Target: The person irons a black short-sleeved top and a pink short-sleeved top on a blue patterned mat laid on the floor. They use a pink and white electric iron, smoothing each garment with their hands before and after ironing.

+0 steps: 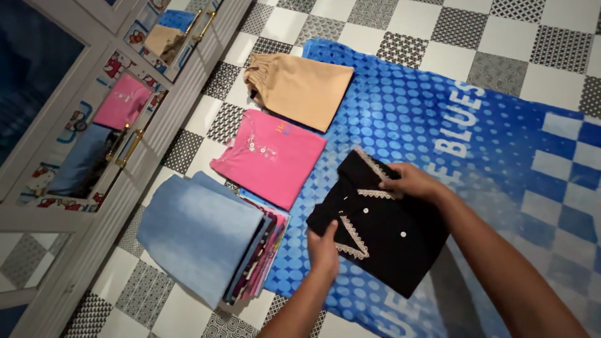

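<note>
A folded black garment (391, 241) with cream lace trim and white buttons lies on a blue patterned blanket (476, 138) spread over the floor. My left hand (323, 250) presses flat on its near left edge. My right hand (410, 181) grips the lace collar at the garment's far side, fingers closed on the cloth.
Left of the blanket, a folded pink top (269, 156), a folded tan garment (300, 87) and a stack of folded clothes topped by light blue denim (200, 235) rest on checkered tiles (501, 37). A mirrored cabinet (94, 125) runs along the left.
</note>
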